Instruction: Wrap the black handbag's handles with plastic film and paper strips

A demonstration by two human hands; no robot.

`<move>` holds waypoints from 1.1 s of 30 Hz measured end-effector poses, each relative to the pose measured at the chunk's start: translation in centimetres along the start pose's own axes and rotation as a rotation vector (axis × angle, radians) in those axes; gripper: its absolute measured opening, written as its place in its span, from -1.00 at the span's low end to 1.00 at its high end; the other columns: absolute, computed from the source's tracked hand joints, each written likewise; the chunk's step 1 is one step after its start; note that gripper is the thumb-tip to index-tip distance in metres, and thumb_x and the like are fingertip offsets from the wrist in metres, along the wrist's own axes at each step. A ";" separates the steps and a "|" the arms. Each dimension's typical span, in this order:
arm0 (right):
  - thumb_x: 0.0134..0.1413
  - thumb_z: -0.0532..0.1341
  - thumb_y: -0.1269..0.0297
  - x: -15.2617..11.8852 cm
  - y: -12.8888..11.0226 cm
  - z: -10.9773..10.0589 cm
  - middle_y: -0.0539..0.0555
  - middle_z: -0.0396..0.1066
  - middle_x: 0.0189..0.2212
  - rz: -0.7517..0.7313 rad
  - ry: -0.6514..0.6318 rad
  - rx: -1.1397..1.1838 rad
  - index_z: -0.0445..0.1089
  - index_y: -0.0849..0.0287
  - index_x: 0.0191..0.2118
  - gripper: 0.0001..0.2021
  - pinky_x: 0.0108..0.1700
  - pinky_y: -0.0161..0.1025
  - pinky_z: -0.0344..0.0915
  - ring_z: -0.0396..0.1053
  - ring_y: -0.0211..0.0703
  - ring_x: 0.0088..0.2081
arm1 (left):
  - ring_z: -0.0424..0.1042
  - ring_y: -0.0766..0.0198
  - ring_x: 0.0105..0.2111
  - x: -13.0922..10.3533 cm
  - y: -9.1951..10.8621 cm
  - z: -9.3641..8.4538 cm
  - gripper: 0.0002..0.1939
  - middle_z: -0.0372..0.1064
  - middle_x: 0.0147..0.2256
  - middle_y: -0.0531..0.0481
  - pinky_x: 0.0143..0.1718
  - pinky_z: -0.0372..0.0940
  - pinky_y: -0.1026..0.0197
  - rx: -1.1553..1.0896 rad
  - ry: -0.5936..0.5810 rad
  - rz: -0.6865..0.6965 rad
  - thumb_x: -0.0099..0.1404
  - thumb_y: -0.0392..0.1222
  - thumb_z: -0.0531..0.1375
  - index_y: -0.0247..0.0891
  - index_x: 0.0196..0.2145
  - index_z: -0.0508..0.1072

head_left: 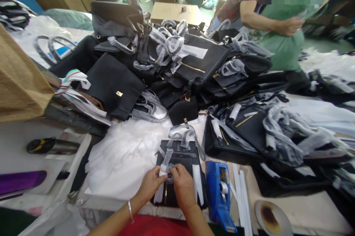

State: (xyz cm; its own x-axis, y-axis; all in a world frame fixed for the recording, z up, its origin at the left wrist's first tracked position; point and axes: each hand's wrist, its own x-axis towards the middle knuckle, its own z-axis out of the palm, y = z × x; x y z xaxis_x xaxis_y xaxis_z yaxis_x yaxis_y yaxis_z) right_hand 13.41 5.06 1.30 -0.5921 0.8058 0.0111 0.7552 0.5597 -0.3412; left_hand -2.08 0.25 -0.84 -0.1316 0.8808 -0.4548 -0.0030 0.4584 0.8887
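A black handbag (183, 152) lies flat at the table's front edge, its handles (186, 136) wrapped in clear plastic and pointing away from me. On top of the bag is a plastic-wrapped strap (167, 160), partly covered by my fingers. My left hand (151, 184), below a silver bangle, pinches the strap from the left. From the right, my right hand (183, 184) closes on the same wrapped strap, thumb and fingers bent over it. A white strip (197, 182) lies along the bag's right side. Just right of the bag stands a blue tape dispenser (217, 191) with a roll in it.
Crumpled white sheets (124, 154) spread left of the bag. Black bags (203, 56) are heaped behind, with another pile (238, 125) at right. White strips (241, 195) and a round tape roll (273, 217) lie at front right. A co-worker (263, 21) holds green plastic.
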 end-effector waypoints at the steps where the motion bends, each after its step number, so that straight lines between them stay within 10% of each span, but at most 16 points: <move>1: 0.09 0.23 0.51 0.1 0.1 0.0 0.08 0.34 -0.27 -0.010 -0.014 -0.003 0.35 0.13 -0.18 -0.81 -0.21 -0.21 0.26 0.31 -0.08 -0.23 | 0.42 0.13 -0.27 0.0 0.0 0.0 -0.79 0.48 -0.29 -0.05 -0.22 0.26 0.22 -0.006 -0.002 0.004 0.18 -0.15 0.22 -0.29 -0.23 0.45; 14: 0.08 0.20 0.50 1.6 -1.2 -0.1 0.12 0.39 -0.39 -0.159 -0.167 -0.191 0.36 0.17 -0.34 -0.91 -0.38 -0.11 0.23 0.34 0.04 -0.35 | 0.34 0.17 -0.39 0.1 0.1 -0.1 -0.87 0.40 -0.43 0.02 -0.35 0.21 0.24 0.049 0.048 -0.026 0.11 -0.18 0.20 -0.28 -0.38 0.42; 27: 0.09 0.19 0.49 1.8 -0.1 0.4 0.03 0.32 -0.36 0.144 -0.069 0.078 0.26 0.13 -0.32 -0.88 -0.23 -0.20 0.25 0.34 -0.08 -0.29 | 0.36 0.17 -0.34 0.7 0.8 -1.5 -0.84 0.39 -0.39 0.04 -0.35 0.21 0.25 -0.019 -0.091 -0.012 0.10 -0.18 0.20 -0.30 -0.35 0.42; 33: -0.09 0.12 0.63 3.9 -0.4 -0.5 0.15 0.28 -0.08 0.122 -0.117 0.146 0.14 0.16 0.09 -0.44 -0.18 -0.21 0.36 0.40 -0.05 -0.15 | 0.35 0.17 -0.35 0.9 0.7 -1.8 -0.84 0.40 -0.40 0.03 -0.35 0.19 0.25 0.061 -0.087 -0.031 0.09 -0.17 0.20 -0.28 -0.36 0.40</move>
State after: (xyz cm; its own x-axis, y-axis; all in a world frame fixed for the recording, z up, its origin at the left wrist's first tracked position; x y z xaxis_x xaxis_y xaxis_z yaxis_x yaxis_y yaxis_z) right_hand 10.94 8.12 1.97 -0.5336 0.8332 -0.1451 0.7797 0.4182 -0.4659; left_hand -4.01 1.16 -0.51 -0.0461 0.8718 -0.4877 0.0553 0.4897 0.8702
